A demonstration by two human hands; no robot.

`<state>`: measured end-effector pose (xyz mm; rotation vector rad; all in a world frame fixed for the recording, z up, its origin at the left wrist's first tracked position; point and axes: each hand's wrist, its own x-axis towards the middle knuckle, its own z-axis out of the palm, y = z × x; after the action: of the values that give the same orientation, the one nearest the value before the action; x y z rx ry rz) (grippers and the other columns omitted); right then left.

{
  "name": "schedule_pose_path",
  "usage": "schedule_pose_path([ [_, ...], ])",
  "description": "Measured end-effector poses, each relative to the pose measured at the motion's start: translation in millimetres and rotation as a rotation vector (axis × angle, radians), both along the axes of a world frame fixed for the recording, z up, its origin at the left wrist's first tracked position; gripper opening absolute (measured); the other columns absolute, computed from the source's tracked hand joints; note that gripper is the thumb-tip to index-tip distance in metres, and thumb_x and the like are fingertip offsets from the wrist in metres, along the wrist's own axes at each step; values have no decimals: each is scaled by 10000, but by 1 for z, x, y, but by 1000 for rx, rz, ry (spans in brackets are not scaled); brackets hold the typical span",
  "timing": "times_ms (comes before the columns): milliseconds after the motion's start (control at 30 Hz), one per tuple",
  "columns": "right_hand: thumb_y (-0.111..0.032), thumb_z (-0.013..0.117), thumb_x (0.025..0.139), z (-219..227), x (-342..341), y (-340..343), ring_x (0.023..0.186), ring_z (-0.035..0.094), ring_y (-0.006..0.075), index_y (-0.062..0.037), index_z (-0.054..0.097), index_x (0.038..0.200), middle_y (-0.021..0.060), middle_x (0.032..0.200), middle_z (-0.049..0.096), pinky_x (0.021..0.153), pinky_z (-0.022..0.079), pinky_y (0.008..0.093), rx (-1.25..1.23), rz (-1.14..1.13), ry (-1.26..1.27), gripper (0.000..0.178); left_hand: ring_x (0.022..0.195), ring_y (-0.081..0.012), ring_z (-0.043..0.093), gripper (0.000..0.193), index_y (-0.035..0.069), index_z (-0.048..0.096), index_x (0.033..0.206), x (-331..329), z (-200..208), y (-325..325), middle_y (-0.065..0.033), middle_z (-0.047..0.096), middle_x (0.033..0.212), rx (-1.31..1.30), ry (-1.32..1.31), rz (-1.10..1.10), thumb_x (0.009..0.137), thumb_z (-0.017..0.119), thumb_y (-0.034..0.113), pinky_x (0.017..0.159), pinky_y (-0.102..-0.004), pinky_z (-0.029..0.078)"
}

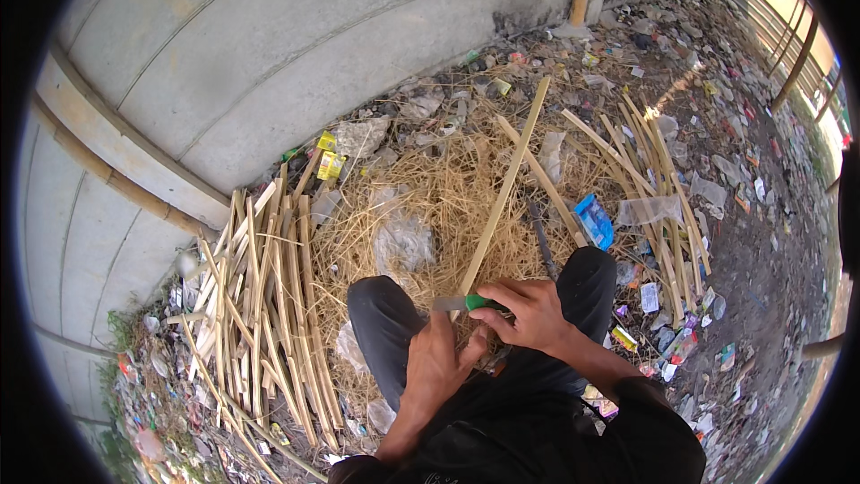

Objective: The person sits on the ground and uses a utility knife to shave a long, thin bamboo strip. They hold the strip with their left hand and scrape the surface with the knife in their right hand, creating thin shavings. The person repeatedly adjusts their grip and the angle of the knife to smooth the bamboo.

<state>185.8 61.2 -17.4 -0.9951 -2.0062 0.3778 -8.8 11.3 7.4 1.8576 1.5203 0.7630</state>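
1. Knife [455, 303]: btwn the two hands, above the lap; blade to L, green handle to R.
2. Long slat [506, 193]: pale, narrow; lower end at the blade, the rest slanting up & away, leaning R.
3. R hand [530, 315]: fingers curled closed w/ the knife handle in their grip.
4. L hand [434, 366]: just below the blade, fingers partly bent, thumb apart from index; whether it has hold of the slat's lower end, cannot tell.
5. Knees: dark trousers, L knee [381, 309] & R knee [587, 282], one either side of the hands.
6. Straw [466, 166]: loose heap beyond the knees, w/ crumpled clear plastic [403, 244] on top.
7. Slat pile [269, 305]: dense, L of straw, pieces roughly lengthwise, some crossing.
8. Second slat group [665, 206]: looser, to R; blue packet [594, 221] near R knee.
9. Bkgd: grey panelled wall [313, 45]; litter-strewn ground [761, 251] to R.
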Motion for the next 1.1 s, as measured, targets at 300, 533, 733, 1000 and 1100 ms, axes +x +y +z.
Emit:
schedule_pose_path([
  [300,-259,823,960,-3,41,42,694,756,264,-64,756,1086,92,930,795,586,550,335,96,-273,60,243,769,-561,658,326,2,488,1170,-4,-12,-12,-314,667,787,-118,23,85,1144,506,326,654,-632,494],
  [533,-233,778,1007,13,82,73,683,756,250,4,737,1090,158,921,783,562,509,343,-35,-513,174,254,757,-559,647,237,2,499,1121,-8,-20,-28,-297,656,760,-102,21,38,1128,504,239,670,-640,496],
  [733,-311,819,958,-16,25,15,682,748,255,-76,720,1080,68,923,782,580,562,350,3,-68,98,282,777,-536,658,192,-17,522,1154,-6,-5,-9,-305,666,811,-6,-60,77,1104,508,168,685,-607,498],
  [1000,-335,824,942,-13,-2,-11,660,727,243,-102,722,1075,30,855,738,545,538,358,-42,12,71,287,752,-536,649,198,-47,529,1132,-1,6,0,-292,660,824,29,-44,53,1088,574,141,667,-603,489],
  [1100,-333,820,945,-11,-3,-11,656,725,239,-99,721,1080,31,854,739,541,536,353,-11,-12,65,287,746,-533,652,219,-54,511,1136,1,-2,-1,-285,659,820,46,3,54,1089,584,147,654,-601,490],
])
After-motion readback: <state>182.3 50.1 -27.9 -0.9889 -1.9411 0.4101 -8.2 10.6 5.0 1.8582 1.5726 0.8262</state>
